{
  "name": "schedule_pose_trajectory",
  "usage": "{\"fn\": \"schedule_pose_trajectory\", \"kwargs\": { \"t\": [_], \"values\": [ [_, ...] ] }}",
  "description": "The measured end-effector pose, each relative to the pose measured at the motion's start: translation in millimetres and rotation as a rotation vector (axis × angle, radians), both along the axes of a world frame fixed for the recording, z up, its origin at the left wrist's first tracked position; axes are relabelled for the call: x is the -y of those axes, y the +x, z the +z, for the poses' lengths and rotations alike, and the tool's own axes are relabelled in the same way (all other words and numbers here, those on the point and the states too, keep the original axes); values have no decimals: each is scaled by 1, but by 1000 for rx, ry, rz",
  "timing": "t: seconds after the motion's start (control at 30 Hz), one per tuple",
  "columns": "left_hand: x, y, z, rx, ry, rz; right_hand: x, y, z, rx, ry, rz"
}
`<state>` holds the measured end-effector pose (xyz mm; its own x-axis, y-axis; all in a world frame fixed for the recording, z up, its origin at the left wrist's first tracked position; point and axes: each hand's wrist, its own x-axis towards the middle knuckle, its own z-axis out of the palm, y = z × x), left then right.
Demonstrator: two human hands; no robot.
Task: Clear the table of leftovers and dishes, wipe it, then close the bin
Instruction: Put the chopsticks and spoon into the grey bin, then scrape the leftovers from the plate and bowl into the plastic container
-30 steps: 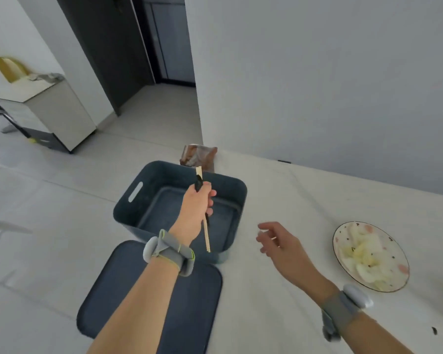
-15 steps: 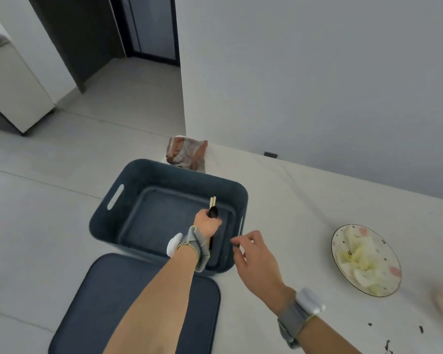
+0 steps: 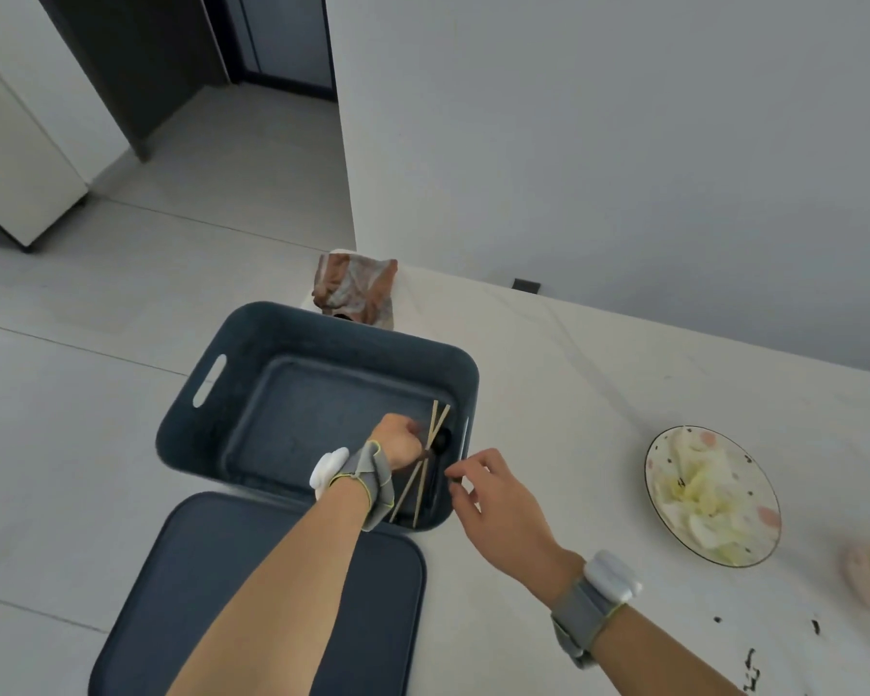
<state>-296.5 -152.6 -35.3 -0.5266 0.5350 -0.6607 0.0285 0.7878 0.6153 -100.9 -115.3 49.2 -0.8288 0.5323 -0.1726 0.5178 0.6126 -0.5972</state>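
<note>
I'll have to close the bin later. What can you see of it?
The bin is a dark blue-grey rectangular tub with rounded corners, matt and plastic-looking, with a slot handle in one side wall. It stands upright and open beside the end of the table; its matching lid lies flat just in front. Crossed chopsticks lie in its near right corner, where the left hand reaches in. The right hand hovers by the right rim; contact unclear.

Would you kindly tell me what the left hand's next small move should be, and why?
Probably open the fingers. The left hand grips the pale wooden chopsticks low inside the dark blue plastic bin, so releasing should drop them in. The round speckled plate of leftovers waits on the table.
</note>
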Motion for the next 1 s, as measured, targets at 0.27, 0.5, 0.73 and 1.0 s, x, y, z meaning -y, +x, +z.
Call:
{"fn": "schedule_pose_trajectory", "kwargs": {
  "t": [0.27, 0.5, 0.73, 1.0],
  "values": [
    [-9, 67, 135, -58, 577, 258, -4, 39, 13, 13, -150, -160],
    [-50, 200, 122, 107, 608, -201, -30, 163, -5, 286, -197, -340],
    [-83, 295, 66, 42, 314, -437, -64, 292, 2, 132, -323, -699],
    [-185, 413, 58, 4, 334, -422, -158, 418, -24, -48, -386, -804]
  ]
}}
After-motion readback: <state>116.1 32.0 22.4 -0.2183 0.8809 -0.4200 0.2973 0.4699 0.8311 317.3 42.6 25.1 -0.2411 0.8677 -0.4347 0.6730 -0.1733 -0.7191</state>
